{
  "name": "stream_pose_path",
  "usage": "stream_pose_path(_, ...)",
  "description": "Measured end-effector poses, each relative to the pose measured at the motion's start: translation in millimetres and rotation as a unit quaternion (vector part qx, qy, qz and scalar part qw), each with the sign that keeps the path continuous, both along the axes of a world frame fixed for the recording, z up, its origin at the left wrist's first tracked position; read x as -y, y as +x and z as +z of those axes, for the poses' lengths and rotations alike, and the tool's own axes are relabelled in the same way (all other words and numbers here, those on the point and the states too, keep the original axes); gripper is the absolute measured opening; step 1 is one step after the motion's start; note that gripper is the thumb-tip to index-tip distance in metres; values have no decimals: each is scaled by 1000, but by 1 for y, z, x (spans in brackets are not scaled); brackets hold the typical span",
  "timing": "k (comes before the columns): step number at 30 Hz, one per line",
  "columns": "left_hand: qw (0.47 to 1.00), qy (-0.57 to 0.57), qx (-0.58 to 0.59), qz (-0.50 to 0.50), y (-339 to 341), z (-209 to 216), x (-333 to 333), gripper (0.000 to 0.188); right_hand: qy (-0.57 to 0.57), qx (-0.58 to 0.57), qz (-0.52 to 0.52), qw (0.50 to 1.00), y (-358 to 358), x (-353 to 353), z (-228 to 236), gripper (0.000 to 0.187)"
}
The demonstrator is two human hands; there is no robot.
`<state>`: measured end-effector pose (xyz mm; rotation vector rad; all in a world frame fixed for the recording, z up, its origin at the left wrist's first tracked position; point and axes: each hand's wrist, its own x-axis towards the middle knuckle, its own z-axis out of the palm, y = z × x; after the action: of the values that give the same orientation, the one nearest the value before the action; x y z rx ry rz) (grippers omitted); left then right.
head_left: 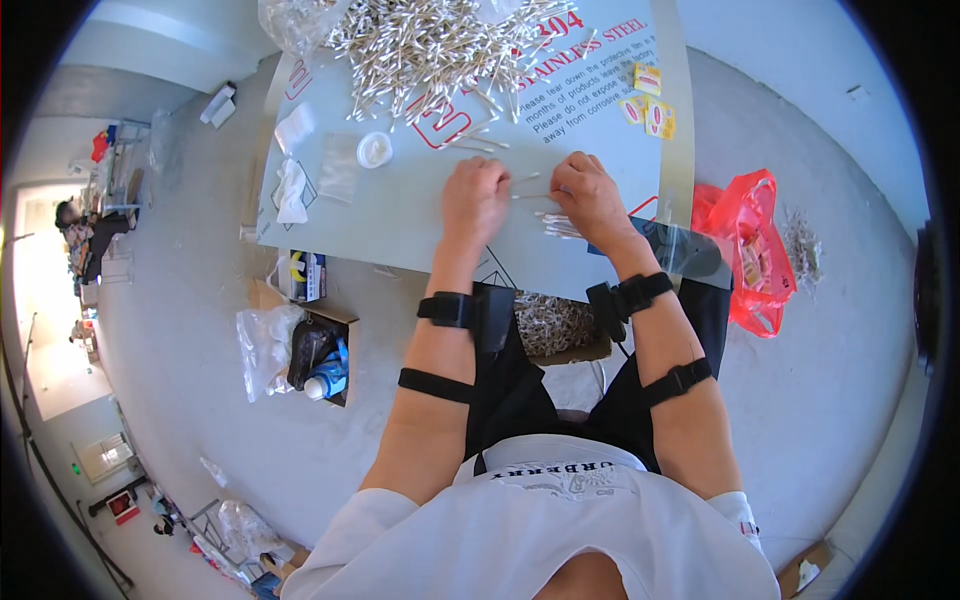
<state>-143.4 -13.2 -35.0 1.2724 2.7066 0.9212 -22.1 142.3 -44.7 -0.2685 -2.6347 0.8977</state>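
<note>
A big heap of cotton swabs covers the far part of the metal-topped table. My left hand is just over the table on the near side of the heap, its fingers curled together; what they hold, if anything, is hidden. My right hand is closed in a pinch, with a single cotton swab running from its fingertips toward the left hand. A small bunch of swabs lies beside and partly under the right hand. A few loose swabs lie beyond the left hand.
On the table's left are a round white tub, a clear bag and crumpled white tissue. Yellow packets lie at the right. A red bag stands right of the table; a box of swabs sits below its near edge.
</note>
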Motion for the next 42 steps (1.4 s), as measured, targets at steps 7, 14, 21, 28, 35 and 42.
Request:
stream_pose_path(7, 987, -23, -120, 100, -29, 3, -13, 8, -82, 6, -69, 994, 32, -6, 12, 14)
stream_pose_path(14, 996, -15, -90, -16, 9, -1, -51, 8, -288, -174, -275, 901, 55, 18, 1, 14)
stream_pose_path(21, 992, 75, -90, -36, 78, 3, -39, 28, -394, -243, -297, 835, 76, 42, -4, 23)
stream_pose_path(28, 991, -75, -31, -111, 103, -7, -28, 61, -452, -274, -253, 810, 69, 40, -8, 31)
stream_pose_path(35, 993, 76, -49, -72, 84, -11, -29, 56, -415, -270, -291, 819, 80, 36, -8, 30)
stream_pose_path(42, 988, 3, -65, -140, 33, 2, -22, 34, -302, -187, -260, 898, 84, 31, -4, 34)
